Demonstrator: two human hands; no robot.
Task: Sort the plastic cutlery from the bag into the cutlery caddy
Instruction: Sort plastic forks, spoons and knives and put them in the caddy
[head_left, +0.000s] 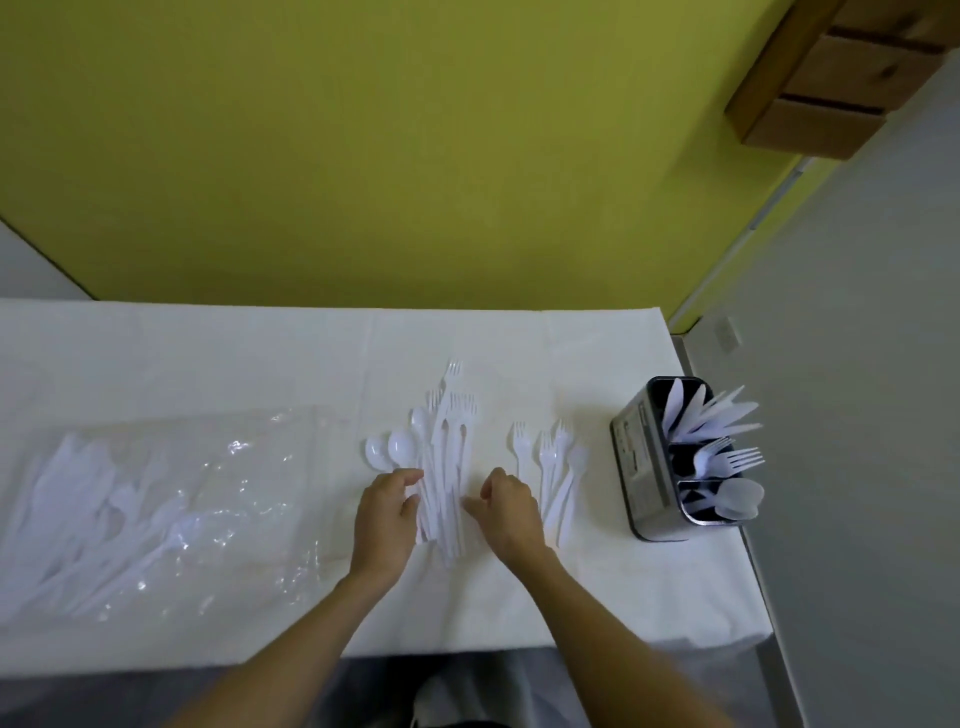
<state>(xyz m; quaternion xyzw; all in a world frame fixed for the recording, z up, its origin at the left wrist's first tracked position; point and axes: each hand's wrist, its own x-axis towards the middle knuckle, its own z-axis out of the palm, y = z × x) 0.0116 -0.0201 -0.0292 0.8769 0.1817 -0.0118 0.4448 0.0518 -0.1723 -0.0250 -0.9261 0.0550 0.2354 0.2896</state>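
Note:
A loose pile of white plastic forks and spoons (441, 457) lies on the white table in front of me. My left hand (387, 512) rests at the pile's left side, fingers curled against the handles. My right hand (506, 506) sits just right of the pile, fingers bent, touching the table. A smaller group of forks (553, 467) lies to the right of my right hand. The metal cutlery caddy (641, 467) stands at the right edge, with knives in the far compartment, forks in the middle and spoons in the near one. A clear plastic bag (156, 509) with more cutlery lies at the left.
The table (260, 353) is covered in a white cloth and backs onto a yellow-green wall. Its right edge runs close beside the caddy, with grey floor beyond. A wooden drawer unit (841, 78) hangs at the upper right.

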